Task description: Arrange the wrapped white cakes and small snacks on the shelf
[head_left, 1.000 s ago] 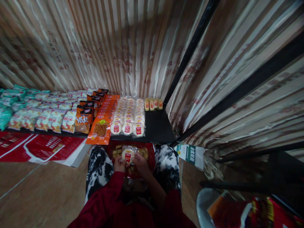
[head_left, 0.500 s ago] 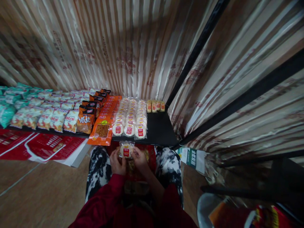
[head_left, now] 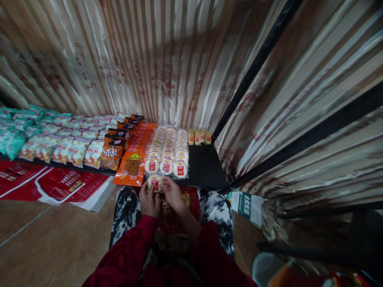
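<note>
A round white packaged cracker with a red label (head_left: 154,183) is held between both hands at the front edge of the black shelf (head_left: 205,165). My left hand (head_left: 149,200) grips its left and lower side. My right hand (head_left: 172,194) pinches its right edge. Just behind it, three columns of the same crackers (head_left: 166,164) stand in overlapping rows. Left of them lie flat orange packets (head_left: 131,164), and at the back right sit several small yellow packets (head_left: 197,137).
Orange-black bags (head_left: 111,152), white snack bags (head_left: 76,151) and teal bags (head_left: 13,142) fill the shelf's left. A red bag (head_left: 193,201) lies between my knees. Black poles (head_left: 257,59) slant at the right, and a red box (head_left: 60,183) stands below left.
Both hands have moved the cracker slightly left and forward, up close to the front of the left cracker column. The camera view has shifted a little.
</note>
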### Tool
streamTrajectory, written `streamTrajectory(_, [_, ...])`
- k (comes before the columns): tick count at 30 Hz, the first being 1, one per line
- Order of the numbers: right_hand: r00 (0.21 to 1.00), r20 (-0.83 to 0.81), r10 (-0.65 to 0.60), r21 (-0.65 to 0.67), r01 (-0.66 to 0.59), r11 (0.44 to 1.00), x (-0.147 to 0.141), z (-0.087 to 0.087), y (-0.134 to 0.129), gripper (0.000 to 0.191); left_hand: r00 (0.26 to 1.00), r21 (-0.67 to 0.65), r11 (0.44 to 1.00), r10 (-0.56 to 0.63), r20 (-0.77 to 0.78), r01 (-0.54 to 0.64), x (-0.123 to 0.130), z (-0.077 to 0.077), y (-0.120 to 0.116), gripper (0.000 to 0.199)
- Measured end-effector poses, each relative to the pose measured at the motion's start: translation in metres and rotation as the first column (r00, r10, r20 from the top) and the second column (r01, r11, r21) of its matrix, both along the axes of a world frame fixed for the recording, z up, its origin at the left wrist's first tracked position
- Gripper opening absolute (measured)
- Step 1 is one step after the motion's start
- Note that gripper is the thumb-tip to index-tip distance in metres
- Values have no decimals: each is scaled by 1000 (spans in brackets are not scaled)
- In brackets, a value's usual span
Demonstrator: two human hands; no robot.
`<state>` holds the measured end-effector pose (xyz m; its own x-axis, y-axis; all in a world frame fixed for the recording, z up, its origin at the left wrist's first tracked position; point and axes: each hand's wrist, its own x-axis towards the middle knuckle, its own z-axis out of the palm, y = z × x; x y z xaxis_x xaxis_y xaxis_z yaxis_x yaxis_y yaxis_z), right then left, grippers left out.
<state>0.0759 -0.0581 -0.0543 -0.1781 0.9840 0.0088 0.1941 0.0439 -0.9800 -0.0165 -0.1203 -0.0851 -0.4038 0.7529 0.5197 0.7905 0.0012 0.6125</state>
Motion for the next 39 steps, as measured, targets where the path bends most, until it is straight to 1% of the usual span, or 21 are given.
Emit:
streamTrajectory(4, [997, 37, -66, 44, 64, 997, -2, -3, 8, 24, 999, 32, 999, -18, -33, 19, -3, 3, 7, 37])
streamTrajectory(7, [993, 27, -113, 50, 111, 993, -1, -5, 12, 27, 998, 49, 998, -34, -51, 37, -3, 4, 12, 37])
streamTrajectory(14, [993, -23, -117, 31, 117, 993, -3, -5, 17, 27, 998, 79, 995, -50, -49, 53, -5, 6, 22, 34])
streamTrajectory(20, [988, 53, -143, 83, 138, 987, 1, 2, 18, 25, 996, 61, 997, -48, -81, 53, -4, 13, 30, 31])
streamTrajectory(23, [979, 121, -164, 76, 155, 985, 5, 8, 18, 26, 995, 41, 997, -55, -86, 59, -3, 13, 33, 32])
streamTrajectory(28, [968, 198, -153, 75, 141, 987, 6, 15, 19, 25, 994, 24, 999, -46, -101, 49, -4, 9, 37, 35])
streamTrajectory(31, [967, 209, -145, 86, 129, 988, 2, 16, 22, 24, 988, 26, 999, -31, -150, 36, -6, 8, 38, 40])
streamTrajectory(36, [976, 193, -106, 119, 84, 989, -8, 15, 29, 25, 982, 33, 999, 32, -187, -26, -11, 12, 41, 44])
streamTrajectory(39, [971, 225, -82, 141, 51, 989, -15, 19, 35, 22, 981, 52, 997, 58, -185, -50, -15, 15, 46, 43])
